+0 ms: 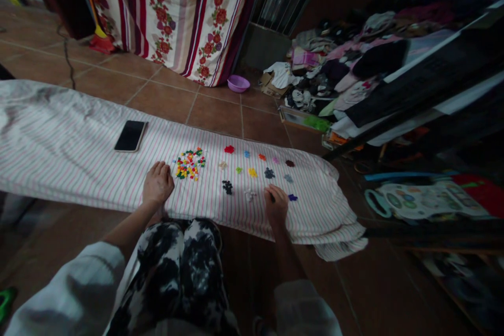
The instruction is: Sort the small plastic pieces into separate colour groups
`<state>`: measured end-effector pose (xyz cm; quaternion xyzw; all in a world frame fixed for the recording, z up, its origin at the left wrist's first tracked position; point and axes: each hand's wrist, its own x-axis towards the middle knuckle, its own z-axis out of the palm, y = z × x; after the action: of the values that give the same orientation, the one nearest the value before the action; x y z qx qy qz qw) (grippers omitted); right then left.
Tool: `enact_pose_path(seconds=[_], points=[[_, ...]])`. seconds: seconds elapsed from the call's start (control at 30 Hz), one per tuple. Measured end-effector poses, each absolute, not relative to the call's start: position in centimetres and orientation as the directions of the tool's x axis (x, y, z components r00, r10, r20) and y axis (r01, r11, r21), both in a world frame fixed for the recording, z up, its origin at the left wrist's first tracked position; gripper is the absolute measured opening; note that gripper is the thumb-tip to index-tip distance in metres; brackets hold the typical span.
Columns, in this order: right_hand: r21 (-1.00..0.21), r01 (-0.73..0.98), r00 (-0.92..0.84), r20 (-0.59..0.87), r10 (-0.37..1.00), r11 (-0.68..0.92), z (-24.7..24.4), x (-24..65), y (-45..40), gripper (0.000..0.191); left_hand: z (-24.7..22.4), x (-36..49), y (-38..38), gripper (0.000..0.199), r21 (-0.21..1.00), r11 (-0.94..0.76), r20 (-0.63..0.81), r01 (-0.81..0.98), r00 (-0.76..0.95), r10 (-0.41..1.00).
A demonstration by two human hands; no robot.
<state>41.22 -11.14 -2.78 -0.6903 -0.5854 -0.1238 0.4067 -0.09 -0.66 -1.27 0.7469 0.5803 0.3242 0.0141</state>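
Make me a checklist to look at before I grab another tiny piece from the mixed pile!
Right hand empty: cannot tell, its fingers may hide something dark.
Left hand off the mixed pile: ok, right beside it.
Colour piles apart, like the red pile and purple pile: ok.
Mixed pile sorted: not ok, colours jumbled.
Phone away from the pieces: ok.
Striped sheet smooth under the pieces: ok.

Not much elbow room around the pieces

Left hand (158, 184) has striped sheet (84, 155) to pass over toward the phone (130, 136), but the mixed heap of plastic pieces (190, 164) sits right beside it. Right hand (276, 206) is boxed in by small colored piles (252, 170) and blue pieces (292, 197).
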Motion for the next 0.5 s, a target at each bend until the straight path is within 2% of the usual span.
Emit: enact_pose_path(seconds=[0.13,0.27,0.33,0.5], points=[[-0.403,0.914,0.272,0.688,0.673,0.043,-1.3,39.7,-10.5,0.031,-1.5,-0.1,-0.6,0.032,0.396,-0.312,0.454,0.864,0.112,0.884],[-0.435,0.887,0.214,0.686,0.696,0.157,0.6,36.0,-9.1,0.027,-1.8,-0.2,-0.6,0.032,0.386,-0.313,0.456,0.868,0.116,0.883],[-0.486,0.850,0.196,0.652,0.733,0.205,1.2,33.3,-8.4,0.026,-1.8,-0.2,-0.5,0.032,0.383,-0.316,0.461,0.868,0.116,0.880],[-0.631,0.740,0.101,0.446,0.889,0.233,1.4,26.5,-7.0,0.024,-1.9,-0.2,-0.5,0.033,0.370,-0.315,0.470,0.874,0.116,0.875]])
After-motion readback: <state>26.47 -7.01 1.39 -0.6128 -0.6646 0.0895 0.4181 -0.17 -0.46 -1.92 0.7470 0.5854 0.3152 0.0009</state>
